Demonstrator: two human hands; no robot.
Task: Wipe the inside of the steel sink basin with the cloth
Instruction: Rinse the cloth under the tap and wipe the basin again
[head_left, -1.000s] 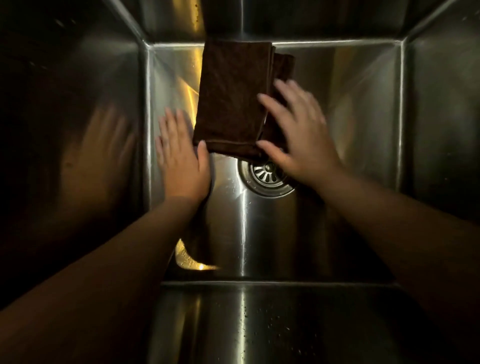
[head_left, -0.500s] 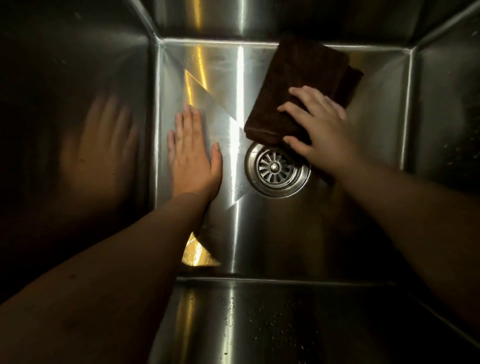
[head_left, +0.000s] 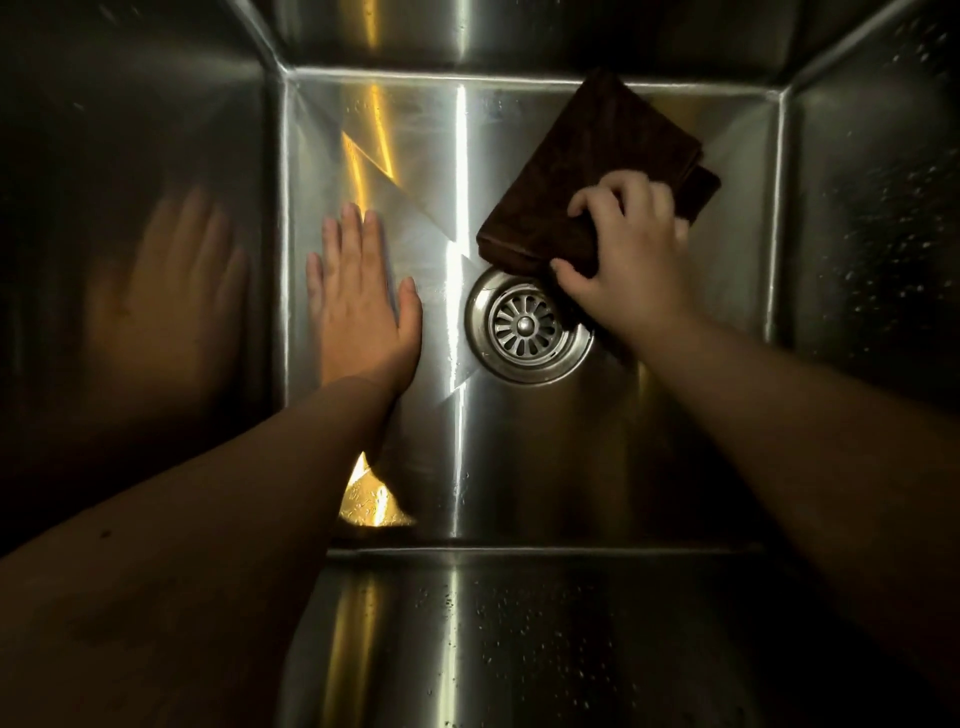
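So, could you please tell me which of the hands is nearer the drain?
The right. The right hand, gripping the cloth, sits at the upper-right rim of the drain; the left hand lies flat on the sink floor, apart to its left.

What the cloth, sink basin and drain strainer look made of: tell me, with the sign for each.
The cloth looks like dark brown microfibre or terry, matte: fuzzy nap, folded layers, hemmed edge. The sink basin is brushed stainless steel: streaky reflections, creased corners. The drain strainer seems steel too, shinier: polished rim, slotted centre.
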